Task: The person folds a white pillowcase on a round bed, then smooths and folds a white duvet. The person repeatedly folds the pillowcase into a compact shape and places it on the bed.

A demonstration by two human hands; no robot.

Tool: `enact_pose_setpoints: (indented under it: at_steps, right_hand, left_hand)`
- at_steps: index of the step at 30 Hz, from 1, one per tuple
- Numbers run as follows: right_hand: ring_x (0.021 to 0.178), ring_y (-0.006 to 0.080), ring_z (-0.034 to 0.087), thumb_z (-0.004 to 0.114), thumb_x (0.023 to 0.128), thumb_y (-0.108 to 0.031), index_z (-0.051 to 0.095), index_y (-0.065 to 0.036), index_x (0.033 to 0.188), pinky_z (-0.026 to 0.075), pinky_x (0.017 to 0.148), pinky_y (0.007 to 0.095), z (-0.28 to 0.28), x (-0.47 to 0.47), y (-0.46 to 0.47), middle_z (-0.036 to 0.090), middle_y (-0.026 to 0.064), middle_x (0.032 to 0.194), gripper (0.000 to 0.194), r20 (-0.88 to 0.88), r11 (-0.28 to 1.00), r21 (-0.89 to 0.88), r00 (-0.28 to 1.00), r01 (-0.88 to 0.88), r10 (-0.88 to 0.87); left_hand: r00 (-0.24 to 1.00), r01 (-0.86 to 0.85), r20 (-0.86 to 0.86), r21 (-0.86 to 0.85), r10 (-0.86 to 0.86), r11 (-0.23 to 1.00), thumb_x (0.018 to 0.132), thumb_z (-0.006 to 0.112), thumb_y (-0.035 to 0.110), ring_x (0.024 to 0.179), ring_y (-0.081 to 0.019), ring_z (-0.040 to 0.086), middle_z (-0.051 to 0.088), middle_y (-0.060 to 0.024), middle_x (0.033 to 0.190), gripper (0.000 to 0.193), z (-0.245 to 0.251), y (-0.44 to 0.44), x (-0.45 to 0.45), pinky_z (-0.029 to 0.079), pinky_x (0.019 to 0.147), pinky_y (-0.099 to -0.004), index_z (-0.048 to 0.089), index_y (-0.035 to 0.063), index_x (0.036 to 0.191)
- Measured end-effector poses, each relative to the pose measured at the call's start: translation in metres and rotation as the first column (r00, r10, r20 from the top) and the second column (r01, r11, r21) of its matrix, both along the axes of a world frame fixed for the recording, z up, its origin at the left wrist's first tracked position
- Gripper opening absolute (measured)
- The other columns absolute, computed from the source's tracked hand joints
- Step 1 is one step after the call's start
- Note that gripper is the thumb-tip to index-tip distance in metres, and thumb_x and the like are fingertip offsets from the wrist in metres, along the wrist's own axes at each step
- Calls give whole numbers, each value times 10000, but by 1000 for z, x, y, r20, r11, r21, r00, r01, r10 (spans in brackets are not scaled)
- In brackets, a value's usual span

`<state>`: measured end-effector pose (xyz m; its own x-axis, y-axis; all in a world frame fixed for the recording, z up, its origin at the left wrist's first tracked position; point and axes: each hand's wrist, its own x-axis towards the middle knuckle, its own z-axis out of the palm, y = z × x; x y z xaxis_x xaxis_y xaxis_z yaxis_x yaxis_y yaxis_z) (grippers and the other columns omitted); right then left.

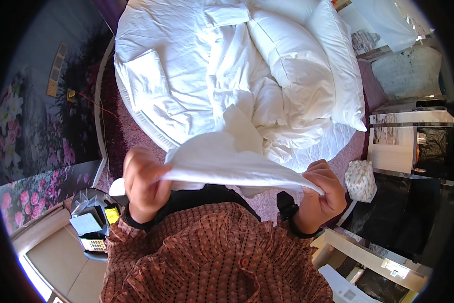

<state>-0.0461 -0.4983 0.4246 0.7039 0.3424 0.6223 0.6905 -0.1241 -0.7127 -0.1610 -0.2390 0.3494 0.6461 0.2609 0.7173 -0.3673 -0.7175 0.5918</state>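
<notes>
A white cloth (219,163) is stretched between my two hands in front of my body, its near edge pulled nearly straight. My left hand (145,185) pinches one corner and looks slightly blurred. The opposite corner is gripped between the thumb and fingers of my right hand (323,197), with a small tip sticking out. Beyond it the cloth runs up towards the round bed (181,49), where it overlaps rumpled white bedding (230,75); I cannot tell whether they are one piece. A folded white cloth (145,77) lies on the bed's left side, and another folded white piece (227,15) lies farther back.
White pillows (295,64) rest on the bed's right side. At left, a small round table (75,200) holds a telephone (93,244) and a yellow item (112,214). A patterned bag-like bundle (360,181) stands at right, beside cabinets (393,149). Purple carpet (270,206) surrounds the bed.
</notes>
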Motion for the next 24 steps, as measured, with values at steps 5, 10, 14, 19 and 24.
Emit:
enact_pose_setpoints:
  at_steps: [5, 10, 14, 19, 24]
  right_hand:
    - [618, 211, 577, 750, 775, -59, 669, 26, 891, 433, 597, 315, -3, 3, -1, 648, 97, 732, 166, -1, 988, 153, 1000, -25, 25]
    - [626, 214, 575, 735, 771, -37, 665, 26, 898, 436, 598, 325, -3, 5, 0, 638, 95, 734, 158, 29, 994, 54, 996, -91, 90]
    - [632, 212, 576, 729, 793, -51, 658, 28, 907, 438, 601, 321, -4, 6, -1, 632, 98, 744, 156, 50, 994, 87, 997, -62, 58]
    - [635, 197, 562, 689, 865, -86, 633, 31, 914, 446, 613, 314, -8, 10, -6, 617, 108, 762, 139, 42, 986, 143, 995, 82, -89]
    - [626, 157, 535, 632, 908, -78, 602, 48, 980, 454, 612, 297, -13, 11, -6, 602, 94, 762, 148, -101, 901, 225, 928, 372, -358]
  left_hand:
    - [948, 318, -1, 73, -319, 945, 671, 774, 73, 731, -252, 643, 566, -90, 900, 295, 1, -1, 0, 523, 569, -331, 584, 27, 893]
    - [758, 484, -465, -68, -457, 872, 737, 734, 90, 787, -283, 643, 606, -78, 934, 270, -21, -23, 7, 538, 662, -366, 559, 49, 939]
    - [566, 549, -636, -183, -524, 815, 741, 742, 100, 816, -316, 643, 644, -89, 965, 242, -46, -23, 9, 522, 762, -414, 603, 36, 929]
    - [777, 369, -547, -4, -311, 929, 733, 725, 88, 805, -309, 629, 634, -94, 877, 178, -59, -4, 12, 501, 726, -406, 623, 57, 875]
    - [991, -131, 11, 117, 130, 984, 669, 764, 18, 674, -247, 545, 536, -77, 765, 330, -32, 0, 3, 429, 564, -371, 466, 56, 804]
